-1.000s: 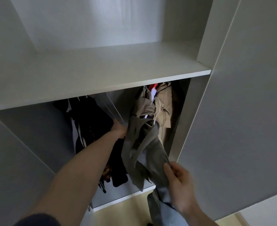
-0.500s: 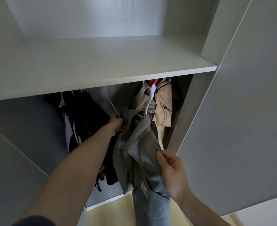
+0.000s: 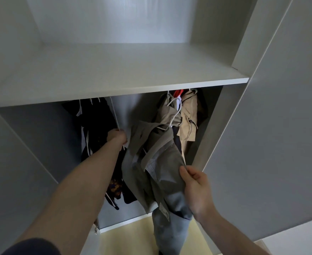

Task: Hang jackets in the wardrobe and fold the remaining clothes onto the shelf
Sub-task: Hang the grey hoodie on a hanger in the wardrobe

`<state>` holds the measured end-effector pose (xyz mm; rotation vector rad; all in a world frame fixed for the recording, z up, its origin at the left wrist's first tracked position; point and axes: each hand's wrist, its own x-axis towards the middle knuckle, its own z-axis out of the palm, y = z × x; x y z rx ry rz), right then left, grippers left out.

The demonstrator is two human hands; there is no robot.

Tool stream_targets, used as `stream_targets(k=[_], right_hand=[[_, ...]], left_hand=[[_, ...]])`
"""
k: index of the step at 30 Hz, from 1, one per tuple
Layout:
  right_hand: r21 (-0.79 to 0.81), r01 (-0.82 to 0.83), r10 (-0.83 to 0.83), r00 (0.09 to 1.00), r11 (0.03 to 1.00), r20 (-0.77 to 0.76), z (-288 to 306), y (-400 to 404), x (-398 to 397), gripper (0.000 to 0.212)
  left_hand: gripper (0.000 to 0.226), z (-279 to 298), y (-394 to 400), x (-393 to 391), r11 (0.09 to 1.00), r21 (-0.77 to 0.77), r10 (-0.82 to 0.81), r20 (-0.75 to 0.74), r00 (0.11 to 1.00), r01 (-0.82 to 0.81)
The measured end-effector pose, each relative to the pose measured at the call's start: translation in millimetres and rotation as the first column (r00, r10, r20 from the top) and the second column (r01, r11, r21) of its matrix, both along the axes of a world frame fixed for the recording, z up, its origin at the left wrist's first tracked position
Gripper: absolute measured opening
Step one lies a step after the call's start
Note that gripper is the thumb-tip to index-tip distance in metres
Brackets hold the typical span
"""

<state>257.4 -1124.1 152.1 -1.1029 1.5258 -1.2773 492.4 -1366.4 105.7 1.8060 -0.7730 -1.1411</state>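
Note:
A grey-green jacket [image 3: 151, 170] hangs in front of the wardrobe's lower compartment, its lower part dropping past the wardrobe floor. My left hand [image 3: 116, 137] reaches into the compartment and grips the jacket's white hanger at the jacket's upper left edge; its fingers are hidden behind the hand. My right hand [image 3: 195, 186] pinches the jacket's right edge between thumb and fingers. The white shelf [image 3: 114, 74] above the compartment is bare.
Dark clothes [image 3: 94, 126] hang on the left of the compartment. Beige jackets [image 3: 187, 118] on white hangers, with a red hanger above, hang on the right. An open grey door [image 3: 280, 126] stands at the right. Pale yellow floor [image 3: 125, 240] shows below.
The view has tilted up, showing more of the shelf. Both hands have lifted the jacket a little higher and deeper into the compartment; the right hand's pinch has stayed on the jacket's edge.

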Motion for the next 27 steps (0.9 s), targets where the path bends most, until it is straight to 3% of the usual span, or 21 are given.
stream_targets(k=[5, 14, 17, 22, 27], right_hand=[[0.035, 0.008, -0.011, 0.998, 0.999, 0.066, 6.1, -5.0, 17.1, 0.035], [0.063, -0.053, 0.046, 0.993, 0.997, 0.105, -9.6, -64.9, 70.2, 0.04], [0.096, -0.042, 0.033, 0.995, 0.994, 0.089, -15.0, -90.0, 77.5, 0.035], [0.075, 0.0, -0.008, 0.995, 0.997, 0.104, -16.5, -138.6, 73.9, 0.041], [0.009, 0.019, -0.019, 1.0, 1.0, 0.01, -13.8, -187.0, 59.3, 0.041]], left_hand=[[0.032, 11.0, 18.4, 29.7, 0.997, 0.021, 0.076, -0.028, 0.997, -0.076], [0.038, 31.0, 39.1, 53.0, 0.999, 0.03, -0.029, 0.172, 0.985, 0.024], [0.031, 33.6, 39.7, 53.3, 0.999, -0.02, -0.038, 0.148, 0.988, 0.042], [0.03, 39.3, 38.0, 48.0, 0.999, 0.051, -0.009, 0.027, 1.0, 0.008], [0.035, 36.7, 29.1, 39.8, 0.996, 0.064, -0.059, 0.067, 0.996, 0.055]])
